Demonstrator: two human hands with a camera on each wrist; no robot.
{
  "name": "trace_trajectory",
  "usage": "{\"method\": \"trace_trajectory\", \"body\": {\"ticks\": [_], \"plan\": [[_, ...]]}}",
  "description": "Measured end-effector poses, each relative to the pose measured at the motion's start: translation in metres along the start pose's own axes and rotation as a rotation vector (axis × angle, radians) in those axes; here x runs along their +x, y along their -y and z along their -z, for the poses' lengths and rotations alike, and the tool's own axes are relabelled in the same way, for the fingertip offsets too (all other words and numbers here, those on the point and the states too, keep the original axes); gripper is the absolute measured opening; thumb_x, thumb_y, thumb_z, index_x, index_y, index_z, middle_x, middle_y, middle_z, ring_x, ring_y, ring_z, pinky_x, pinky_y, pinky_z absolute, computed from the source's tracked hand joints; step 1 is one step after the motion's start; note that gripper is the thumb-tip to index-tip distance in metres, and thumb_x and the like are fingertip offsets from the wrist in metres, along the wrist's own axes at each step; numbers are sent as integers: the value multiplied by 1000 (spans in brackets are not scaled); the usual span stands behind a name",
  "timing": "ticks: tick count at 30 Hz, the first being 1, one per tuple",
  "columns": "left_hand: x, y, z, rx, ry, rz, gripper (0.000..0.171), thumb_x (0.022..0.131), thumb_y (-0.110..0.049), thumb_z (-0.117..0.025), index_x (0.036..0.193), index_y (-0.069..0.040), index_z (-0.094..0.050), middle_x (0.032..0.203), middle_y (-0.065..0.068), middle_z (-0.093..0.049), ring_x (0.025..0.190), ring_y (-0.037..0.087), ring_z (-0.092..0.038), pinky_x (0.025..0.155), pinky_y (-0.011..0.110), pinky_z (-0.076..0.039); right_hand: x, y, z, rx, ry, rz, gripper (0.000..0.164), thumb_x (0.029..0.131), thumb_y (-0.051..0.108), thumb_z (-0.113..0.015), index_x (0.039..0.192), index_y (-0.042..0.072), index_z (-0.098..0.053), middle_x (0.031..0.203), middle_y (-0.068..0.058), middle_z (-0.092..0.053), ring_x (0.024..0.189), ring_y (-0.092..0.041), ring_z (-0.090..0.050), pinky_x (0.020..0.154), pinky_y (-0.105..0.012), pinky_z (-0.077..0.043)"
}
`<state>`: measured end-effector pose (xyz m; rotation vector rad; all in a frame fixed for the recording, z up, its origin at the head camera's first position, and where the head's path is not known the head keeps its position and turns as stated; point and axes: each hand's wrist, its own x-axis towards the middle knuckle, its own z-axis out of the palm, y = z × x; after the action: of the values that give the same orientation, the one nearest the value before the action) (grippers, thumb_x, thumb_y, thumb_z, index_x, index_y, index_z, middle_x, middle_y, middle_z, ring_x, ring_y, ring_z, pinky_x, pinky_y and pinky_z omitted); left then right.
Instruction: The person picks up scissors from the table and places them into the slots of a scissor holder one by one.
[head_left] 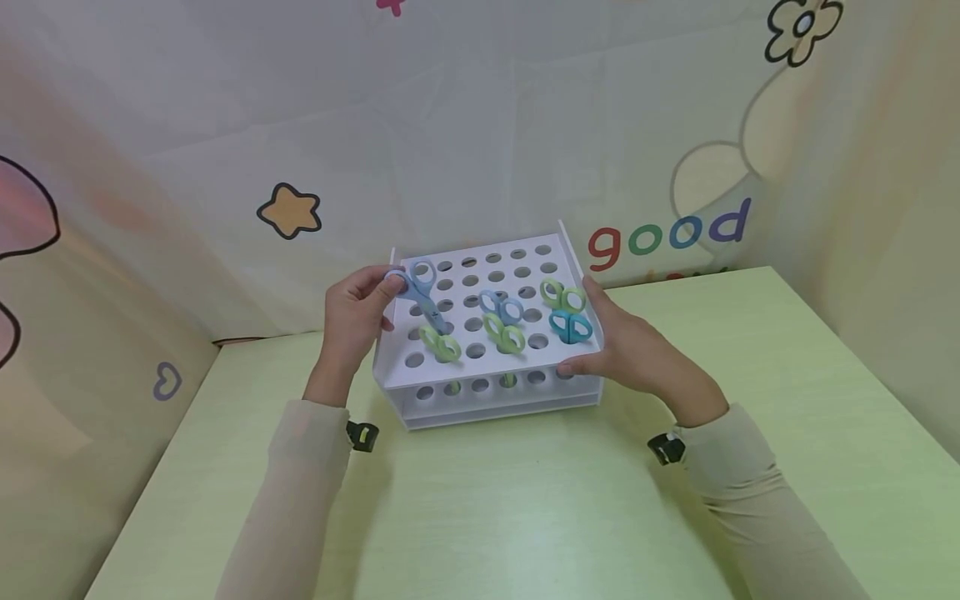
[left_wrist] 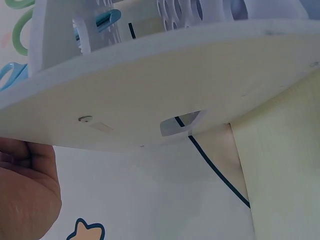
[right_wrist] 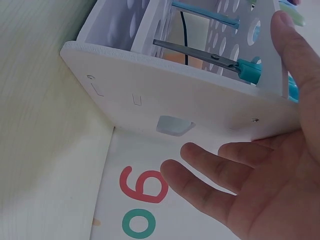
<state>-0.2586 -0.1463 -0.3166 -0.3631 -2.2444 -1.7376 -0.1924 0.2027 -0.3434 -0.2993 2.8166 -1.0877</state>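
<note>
A white rack (head_left: 431, 371) with rows of round holes stands on the table. My left hand (head_left: 352, 312) pinches a pair of blue scissors (head_left: 420, 287) by one handle loop at the rack's left side; the blades slant down to a hole. In the left wrist view, part of the left hand (left_wrist: 27, 185) shows beyond the rack's side wall. My right hand (head_left: 637, 346) is at the rack's right side, its thumb at the front top edge. In the right wrist view, the fingers (right_wrist: 200, 192) are spread and nearly straight beside the side panel (right_wrist: 150, 90).
In the rack stand several more scissors: green pairs (head_left: 503, 334), a light blue pair (head_left: 512, 312) and a teal pair (head_left: 571, 327). A printed cloth (head_left: 480, 142) hangs behind the pale green table (head_left: 495, 517). The rack's side panel has a cut-out slot (right_wrist: 174, 125).
</note>
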Motion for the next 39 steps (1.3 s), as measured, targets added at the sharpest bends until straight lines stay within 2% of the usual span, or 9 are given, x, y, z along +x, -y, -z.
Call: {"method": "trace_trajectory", "body": {"ticks": [2, 6, 9, 13, 15, 19, 26, 33, 39], "plan": [[0, 1, 0, 4, 12, -16, 30, 98, -24, -70, 119, -4, -74, 94, 0, -72, 81, 20, -61, 51, 21, -47, 0, -1, 0, 0, -2, 0, 132, 77, 47, -88, 163, 20, 9, 153, -16, -37, 119, -33, -47, 105, -55, -38], [1, 2, 0, 14, 32, -20, 29, 99, -23, -69, 119, -3, -73, 96, 5, -72, 65, 18, -59, 52, 21, -48, 0, -1, -1, 3, -3, 1, 133, 76, 49, -87, 162, 21, 10, 152, -15, -38, 118, -33, -48, 105, -54, -39], [0, 2, -1, 41, 46, -5, 28, 99, -22, -69, 118, -2, -73, 99, 10, -72, 63, 15, -59, 62, 22, -52, -1, -2, -1, 5, -5, 3, 133, 76, 48, -88, 163, 20, 9, 151, -16, -39, 118, -33, -48, 105, -54, -38], [-1, 3, -2, 99, 72, -8, 28, 98, -22, -70, 116, -1, -74, 106, 12, -72, 92, 16, -64, 89, 32, -50, -1, -3, -1, 7, -7, 8, 132, 76, 48, -88, 163, 19, 8, 149, -16, -40, 118, -33, -48, 105, -54, -38], [-1, 3, -3, 117, 88, -13, 27, 97, -22, -71, 114, -1, -74, 107, 13, -72, 100, 19, -63, 94, 37, -47, -2, -3, -1, 9, -7, 6, 132, 76, 49, -87, 163, 19, 9, 149, -16, -41, 118, -33, -48, 104, -54, -39], [-2, 4, -7, 146, 123, 7, 25, 95, -21, -73, 112, -1, -75, 110, 13, -72, 108, 22, -61, 98, 44, -44, -2, -2, -1, 5, -8, 3, 132, 76, 49, -87, 163, 20, 9, 150, -16, -40, 117, -33, -48, 104, -54, -39], [-4, 2, -10, 217, 163, 68, 27, 94, -21, -75, 116, -5, -76, 116, 10, -72, 117, 23, -58, 102, 46, -41, -2, 1, 1, -3, -5, 8, 132, 78, 48, -87, 162, 20, 10, 150, -16, -40, 117, -33, -48, 104, -54, -40], [-1, 2, -10, 304, 232, 54, 23, 95, -18, -74, 113, -4, -76, 127, 11, -68, 127, 28, -55, 108, 46, -36, -3, 4, 2, 0, 1, 4, 131, 78, 46, -87, 162, 20, 11, 151, -17, -38, 119, -34, -47, 105, -55, -38], [0, 2, -13, 343, 301, 124, 21, 96, -18, -72, 112, -6, -77, 138, 10, -61, 139, 25, -45, 113, 45, -30, -2, 2, 1, 4, 4, -3, 132, 77, 47, -87, 162, 20, 11, 152, -17, -38, 119, -34, -47, 106, -55, -37]]}}
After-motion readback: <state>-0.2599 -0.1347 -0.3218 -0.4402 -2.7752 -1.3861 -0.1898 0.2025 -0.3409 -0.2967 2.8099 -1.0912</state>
